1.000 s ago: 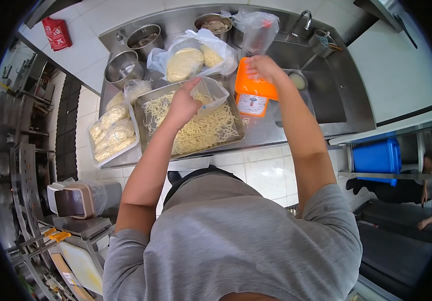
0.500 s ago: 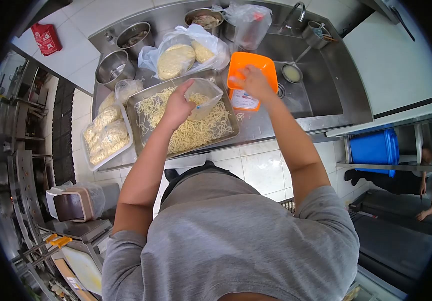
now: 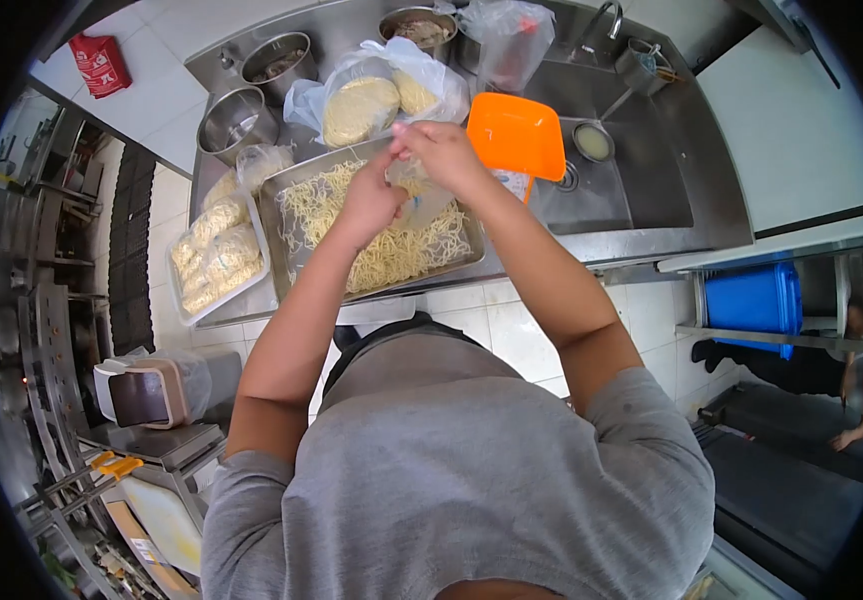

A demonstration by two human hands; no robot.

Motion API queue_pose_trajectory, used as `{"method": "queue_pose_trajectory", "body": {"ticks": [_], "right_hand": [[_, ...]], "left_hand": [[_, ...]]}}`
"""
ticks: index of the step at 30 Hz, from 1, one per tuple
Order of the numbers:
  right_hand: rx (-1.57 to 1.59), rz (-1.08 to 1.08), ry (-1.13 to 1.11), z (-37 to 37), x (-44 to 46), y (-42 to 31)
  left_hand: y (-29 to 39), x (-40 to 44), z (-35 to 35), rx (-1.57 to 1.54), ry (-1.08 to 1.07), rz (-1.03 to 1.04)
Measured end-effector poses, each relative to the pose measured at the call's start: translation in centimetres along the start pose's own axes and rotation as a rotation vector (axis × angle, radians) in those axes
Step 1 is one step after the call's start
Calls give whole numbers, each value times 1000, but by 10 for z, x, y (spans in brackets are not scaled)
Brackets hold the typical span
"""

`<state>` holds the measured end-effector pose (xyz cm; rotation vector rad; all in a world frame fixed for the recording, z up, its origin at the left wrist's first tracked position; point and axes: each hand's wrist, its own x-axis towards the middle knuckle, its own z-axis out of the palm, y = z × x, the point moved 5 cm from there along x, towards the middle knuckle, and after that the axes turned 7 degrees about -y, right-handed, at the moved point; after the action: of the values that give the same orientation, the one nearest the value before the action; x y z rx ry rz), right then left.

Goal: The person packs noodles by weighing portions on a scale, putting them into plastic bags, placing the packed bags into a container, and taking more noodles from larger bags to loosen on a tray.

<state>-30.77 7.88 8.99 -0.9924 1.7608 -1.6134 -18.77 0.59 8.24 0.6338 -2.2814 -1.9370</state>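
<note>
Over the metal tray [image 3: 269,232] of loose noodles [image 3: 406,255], my left hand [image 3: 369,200] grips the clear plastic bag [image 3: 429,205]. My right hand [image 3: 438,155] is at the bag's upper edge, its fingertips pressed together beside my left hand; it partly hides the bag. Whether those fingertips hold the bag's rim is too small to tell. Right of the tray, an orange container [image 3: 516,135] lies on a white-labelled item with an orange edge [image 3: 513,184]. A white tray of bagged noodles [image 3: 216,258] is at the left.
Behind the tray are white bags of noodles [image 3: 361,108] and metal pots [image 3: 279,68]. The sink [image 3: 641,170] at the right holds a small bowl [image 3: 592,142]. Another person [image 3: 856,385] is at the far right, near a blue bin [image 3: 751,305].
My right hand has moved left from the orange container to the plastic bag and its fingers have closed. My left hand still holds the bag over the noodles.
</note>
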Motion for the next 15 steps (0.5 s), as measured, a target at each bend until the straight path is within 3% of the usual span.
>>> {"method": "queue_pose_trajectory", "body": {"ticks": [1,4,6,8,10,12,13,15], "right_hand": [[-118,-21,-124,7,1,-5],[-130,-34,42,-25,-16,-32],[-528,37,-51,-50,-41,-27],[-1184,225,-414,-61,-63,34],[-944,267,-333,-69,-91,91],[-892,-25,-240,-63,-98,166],[-860,-167,-190,-57,-99,162],[-950,-115,-132,-54,-112,170]], "left_hand": [[5,-1,-3,-17,15,-10],[-8,-1,-19,56,61,19],[-15,-4,-24,86,92,13],[-22,-7,-26,128,107,-11],[-19,-11,-24,142,86,-49],[-17,-12,-22,143,71,-73],[-16,-11,-22,137,65,-80],[-17,-11,-21,127,53,-88]]}}
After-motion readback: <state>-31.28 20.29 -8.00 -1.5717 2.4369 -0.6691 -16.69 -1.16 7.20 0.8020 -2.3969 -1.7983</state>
